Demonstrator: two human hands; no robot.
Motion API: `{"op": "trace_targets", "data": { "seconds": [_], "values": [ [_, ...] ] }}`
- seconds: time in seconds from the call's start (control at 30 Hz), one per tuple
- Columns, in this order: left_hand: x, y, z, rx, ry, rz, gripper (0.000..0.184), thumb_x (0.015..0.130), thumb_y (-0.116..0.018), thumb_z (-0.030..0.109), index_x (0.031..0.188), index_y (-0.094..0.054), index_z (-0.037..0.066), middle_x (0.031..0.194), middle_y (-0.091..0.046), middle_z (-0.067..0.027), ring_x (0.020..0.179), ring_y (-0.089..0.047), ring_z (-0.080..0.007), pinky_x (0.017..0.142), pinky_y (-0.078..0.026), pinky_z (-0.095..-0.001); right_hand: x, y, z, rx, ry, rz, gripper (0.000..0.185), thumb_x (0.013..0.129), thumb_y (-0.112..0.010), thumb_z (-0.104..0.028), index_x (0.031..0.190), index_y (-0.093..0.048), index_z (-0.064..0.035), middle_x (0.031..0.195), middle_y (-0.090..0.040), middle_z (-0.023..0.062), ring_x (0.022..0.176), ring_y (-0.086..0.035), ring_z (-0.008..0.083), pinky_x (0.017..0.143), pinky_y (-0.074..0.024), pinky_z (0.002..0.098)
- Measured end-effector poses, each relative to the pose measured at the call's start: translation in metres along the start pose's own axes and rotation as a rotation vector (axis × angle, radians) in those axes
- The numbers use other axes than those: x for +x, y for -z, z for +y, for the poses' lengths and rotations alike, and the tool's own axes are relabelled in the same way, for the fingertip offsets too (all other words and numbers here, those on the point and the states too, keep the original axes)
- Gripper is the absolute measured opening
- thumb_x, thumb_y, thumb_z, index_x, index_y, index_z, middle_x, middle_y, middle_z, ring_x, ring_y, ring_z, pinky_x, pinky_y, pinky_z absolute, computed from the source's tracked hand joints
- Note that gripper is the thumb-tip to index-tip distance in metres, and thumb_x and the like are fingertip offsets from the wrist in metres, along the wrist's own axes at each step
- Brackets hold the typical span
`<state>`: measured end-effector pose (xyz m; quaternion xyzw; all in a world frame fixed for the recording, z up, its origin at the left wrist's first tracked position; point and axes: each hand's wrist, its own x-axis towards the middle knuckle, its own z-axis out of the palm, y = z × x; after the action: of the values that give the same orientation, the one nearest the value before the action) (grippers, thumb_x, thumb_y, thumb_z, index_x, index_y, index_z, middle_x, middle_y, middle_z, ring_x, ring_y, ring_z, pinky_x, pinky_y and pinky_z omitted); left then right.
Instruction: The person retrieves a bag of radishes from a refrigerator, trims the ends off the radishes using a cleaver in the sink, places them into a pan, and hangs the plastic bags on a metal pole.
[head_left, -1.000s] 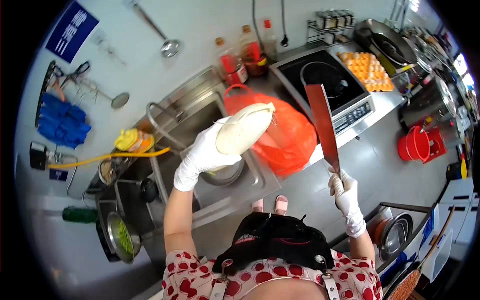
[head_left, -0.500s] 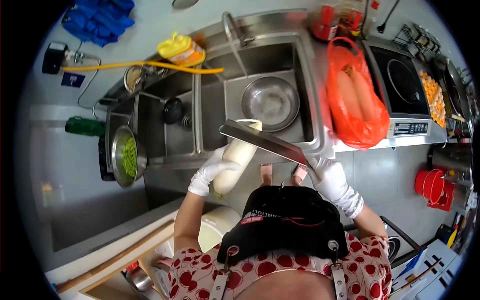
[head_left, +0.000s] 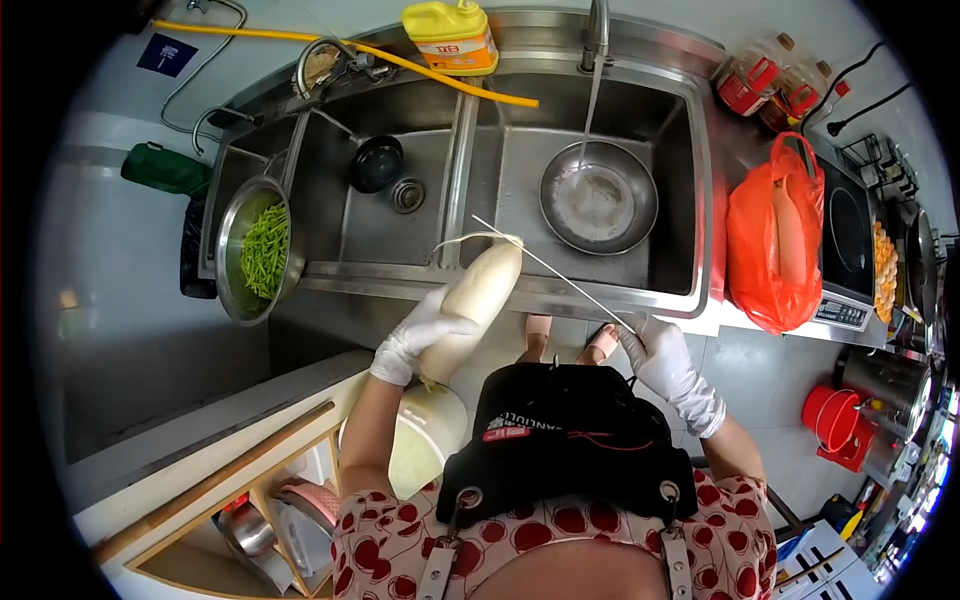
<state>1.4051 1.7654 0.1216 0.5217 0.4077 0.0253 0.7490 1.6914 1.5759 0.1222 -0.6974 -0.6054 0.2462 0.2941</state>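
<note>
My gloved left hand [head_left: 425,330] is wrapped around a white daikon radish [head_left: 482,290], which tilts with its thin root end up toward the sink. In my gloved right hand [head_left: 662,362] is a cleaver [head_left: 568,281] gripped by its handle. The blade is seen edge-on, as a thin line reaching left to the radish's root end, where it appears to touch or pass just over it. Beyond them a metal basin [head_left: 600,200] stands in the right sink compartment, with water running into it from the faucet [head_left: 597,40].
At left, a steel bowl of cut green beans [head_left: 265,252] rests by the sink [head_left: 385,278]. A red plastic bag [head_left: 765,255] lies on the right counter beside an induction cooker [head_left: 848,225]. Below my left arm stands a white bucket [head_left: 455,415]. A yellow hose [head_left: 400,68] crosses the sink's back.
The cleaver has turned from showing its broad face to edge-on at the root end. The camera view has shifted, so the sink appears farther right. Both hands keep their holds.
</note>
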Motion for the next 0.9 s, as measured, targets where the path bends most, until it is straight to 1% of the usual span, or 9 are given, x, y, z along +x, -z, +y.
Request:
{"op": "trace_targets", "data": {
  "seconds": [0.03, 0.13, 0.33, 0.43, 0.53, 0.63, 0.73, 0.83, 0.9],
  "values": [
    [-0.002, 0.002, 0.001, -0.042, 0.003, 0.004, 0.07, 0.068, -0.069, 0.02, 0.129, -0.044, -0.004, 0.107, -0.057, -0.0063, 0.095, -0.053, -0.0133, 0.083, -0.045, -0.0264, 0.003, -0.002, -0.001, 0.015, -0.006, -0.007, 0.018, 0.086, -0.061, -0.014, 0.098, -0.064, -0.0001, 0.074, -0.061, 0.0187, 0.065, -0.06, 0.0363, 0.056, -0.0463, 0.0381],
    [-0.002, 0.016, -0.002, -0.103, 0.069, -0.009, 0.061, 0.071, -0.07, 0.016, 0.126, -0.048, 0.0, 0.103, -0.058, -0.0051, 0.09, -0.055, -0.0133, 0.08, -0.046, -0.0263, 0.011, -0.005, -0.009, 0.028, -0.018, -0.043, 0.018, 0.086, -0.061, -0.013, 0.098, -0.064, 0.0003, 0.076, -0.062, 0.0193, 0.066, -0.06, 0.0366, 0.056, -0.0468, 0.0382],
    [0.006, 0.045, -0.013, -0.066, 0.044, -0.09, 0.062, 0.068, -0.07, 0.02, 0.123, -0.05, -0.002, 0.1, -0.059, -0.006, 0.088, -0.056, -0.0136, 0.076, -0.047, -0.0266, 0.021, -0.019, -0.005, -0.02, 0.043, -0.039, 0.018, 0.085, -0.061, -0.011, 0.098, -0.064, 0.0006, 0.077, -0.062, 0.0192, 0.066, -0.061, 0.0363, 0.057, -0.0474, 0.0383],
    [0.006, 0.046, -0.01, -0.109, 0.051, -0.068, 0.063, 0.067, -0.071, 0.022, 0.122, -0.051, -0.003, 0.1, -0.06, -0.0068, 0.089, -0.057, -0.0138, 0.077, -0.047, -0.0266, 0.025, -0.019, -0.011, -0.012, -0.004, -0.033, 0.015, 0.081, -0.062, -0.013, 0.092, -0.065, -0.0025, 0.07, -0.059, 0.017, 0.064, -0.06, 0.0359, 0.058, -0.0479, 0.0419],
    [0.01, 0.048, -0.009, -0.118, 0.118, -0.067, 0.062, 0.068, -0.072, 0.022, 0.121, -0.051, -0.003, 0.101, -0.06, -0.007, 0.09, -0.057, -0.0141, 0.078, -0.047, -0.0266, 0.027, -0.019, -0.015, 0.008, -0.057, -0.051, 0.015, 0.081, -0.062, -0.013, 0.092, -0.065, -0.0027, 0.069, -0.059, 0.0169, 0.063, -0.06, 0.0358, 0.057, -0.0479, 0.042],
    [0.016, 0.048, -0.011, -0.101, 0.139, -0.057, 0.061, 0.068, -0.072, 0.02, 0.121, -0.051, -0.002, 0.101, -0.06, -0.0064, 0.089, -0.058, -0.0138, 0.078, -0.047, -0.0268, 0.026, -0.02, -0.01, -0.019, -0.024, -0.056, 0.016, 0.081, -0.062, -0.013, 0.093, -0.065, -0.003, 0.069, -0.059, 0.0167, 0.063, -0.06, 0.0354, 0.057, -0.0481, 0.0421],
    [0.017, 0.042, 0.0, -0.117, 0.12, -0.045, 0.06, 0.068, -0.073, 0.019, 0.12, -0.052, -0.002, 0.101, -0.06, -0.0057, 0.089, -0.058, -0.0134, 0.077, -0.048, -0.0267, 0.027, -0.012, -0.014, 0.024, -0.073, -0.08, 0.016, 0.081, -0.063, -0.013, 0.094, -0.064, -0.0029, 0.07, -0.06, 0.0171, 0.063, -0.06, 0.0358, 0.057, -0.0483, 0.0419],
    [0.019, 0.039, 0.009, -0.123, 0.154, -0.025, 0.06, 0.068, -0.074, 0.02, 0.12, -0.052, -0.001, 0.101, -0.06, -0.0051, 0.09, -0.057, -0.0129, 0.078, -0.047, -0.0266, 0.025, -0.017, -0.004, 0.021, -0.044, -0.049, 0.014, 0.081, -0.062, -0.011, 0.092, -0.064, -0.003, 0.071, -0.06, 0.0176, 0.063, -0.061, 0.036, 0.058, -0.0488, 0.0417],
    [0.024, 0.045, 0.001, -0.106, 0.108, -0.079, 0.06, 0.068, -0.074, 0.02, 0.12, -0.052, -0.001, 0.102, -0.06, -0.0052, 0.091, -0.057, -0.0127, 0.079, -0.047, -0.0267, 0.026, -0.02, -0.002, -0.016, -0.022, -0.063, 0.014, 0.081, -0.061, -0.011, 0.092, -0.063, -0.0021, 0.071, -0.06, 0.0179, 0.064, -0.061, 0.0362, 0.058, -0.049, 0.0423]
  ]
}}
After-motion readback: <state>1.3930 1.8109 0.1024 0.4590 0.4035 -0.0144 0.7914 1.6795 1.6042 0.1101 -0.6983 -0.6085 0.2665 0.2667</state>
